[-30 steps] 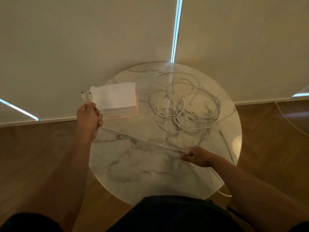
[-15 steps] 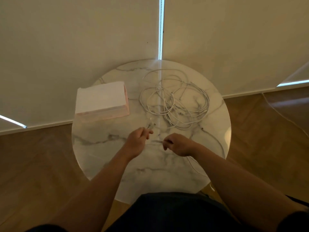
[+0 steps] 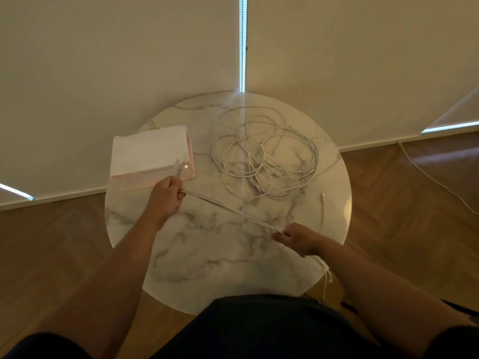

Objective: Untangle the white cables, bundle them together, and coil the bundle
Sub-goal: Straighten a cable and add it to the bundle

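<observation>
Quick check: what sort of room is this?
Likely a living room or office corner: round white marble-top table on wooden parquet floor, cream roller blinds drawn down behind it.

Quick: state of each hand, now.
Left hand: grips the white cable bundle near its connector ends.
Right hand: pinches the same bundle further along.

clothing: plain dark clothing [image 3: 259, 330], near black, right below the near edge of the table [image 3: 207, 242], can't tell if it's a shirt or shorts tbh
sleeves: left sleeve [image 3: 31, 345] and right sleeve [image 3: 456, 340], same dark fabric, well below the table on either side
forearms: left forearm [image 3: 124, 268] and right forearm [image 3: 375, 281], both bare
hands: left hand [image 3: 166, 200] and right hand [image 3: 298, 238], bare too, over the table
</observation>
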`<state>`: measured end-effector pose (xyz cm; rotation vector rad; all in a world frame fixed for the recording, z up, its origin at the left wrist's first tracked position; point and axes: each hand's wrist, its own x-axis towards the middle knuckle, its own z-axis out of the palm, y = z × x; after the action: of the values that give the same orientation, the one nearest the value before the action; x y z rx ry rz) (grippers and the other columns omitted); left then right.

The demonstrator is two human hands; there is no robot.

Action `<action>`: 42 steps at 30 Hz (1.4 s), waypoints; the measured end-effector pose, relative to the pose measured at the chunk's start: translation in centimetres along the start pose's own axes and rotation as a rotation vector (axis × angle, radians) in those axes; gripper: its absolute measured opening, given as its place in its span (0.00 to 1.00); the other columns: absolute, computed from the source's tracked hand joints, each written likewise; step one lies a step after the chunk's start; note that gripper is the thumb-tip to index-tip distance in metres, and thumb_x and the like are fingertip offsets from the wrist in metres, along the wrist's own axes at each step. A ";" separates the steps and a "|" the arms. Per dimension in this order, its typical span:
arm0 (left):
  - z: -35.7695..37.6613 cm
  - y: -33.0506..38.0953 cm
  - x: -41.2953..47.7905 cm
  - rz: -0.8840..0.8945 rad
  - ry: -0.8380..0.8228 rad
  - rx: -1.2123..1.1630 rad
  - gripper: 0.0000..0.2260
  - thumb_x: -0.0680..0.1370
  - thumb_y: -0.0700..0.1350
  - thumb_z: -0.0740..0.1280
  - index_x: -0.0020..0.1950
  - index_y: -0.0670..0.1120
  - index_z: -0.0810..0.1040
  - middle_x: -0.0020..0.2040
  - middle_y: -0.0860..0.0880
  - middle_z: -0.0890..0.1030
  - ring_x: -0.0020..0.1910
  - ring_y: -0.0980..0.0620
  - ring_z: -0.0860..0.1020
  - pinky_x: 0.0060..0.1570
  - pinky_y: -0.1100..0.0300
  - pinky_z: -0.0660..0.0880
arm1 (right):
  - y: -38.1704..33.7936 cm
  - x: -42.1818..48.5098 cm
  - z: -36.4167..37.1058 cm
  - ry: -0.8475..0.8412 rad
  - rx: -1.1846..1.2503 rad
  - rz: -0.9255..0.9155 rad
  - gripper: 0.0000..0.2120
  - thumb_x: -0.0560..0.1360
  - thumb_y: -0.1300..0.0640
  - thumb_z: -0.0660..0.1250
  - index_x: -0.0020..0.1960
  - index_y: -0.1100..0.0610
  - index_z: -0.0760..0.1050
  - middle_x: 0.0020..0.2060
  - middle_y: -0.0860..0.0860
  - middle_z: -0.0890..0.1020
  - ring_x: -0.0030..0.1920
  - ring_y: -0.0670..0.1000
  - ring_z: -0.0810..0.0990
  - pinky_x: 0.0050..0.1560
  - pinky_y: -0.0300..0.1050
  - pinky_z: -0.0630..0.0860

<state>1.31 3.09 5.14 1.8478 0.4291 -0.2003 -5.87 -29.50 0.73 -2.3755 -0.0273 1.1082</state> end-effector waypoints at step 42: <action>1.1 9.9 -4.9 -0.079 -0.403 -0.649 0.16 0.85 0.48 0.50 0.38 0.48 0.67 0.27 0.53 0.60 0.20 0.59 0.55 0.18 0.67 0.50 | -16.4 2.8 1.0 0.011 -0.026 -0.770 0.15 0.68 0.53 0.78 0.52 0.56 0.82 0.55 0.52 0.81 0.54 0.48 0.76 0.57 0.42 0.71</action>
<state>0.77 -1.53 15.21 1.1193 0.2429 -0.4243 -1.54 -14.18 5.76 -2.0761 -0.8735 0.7068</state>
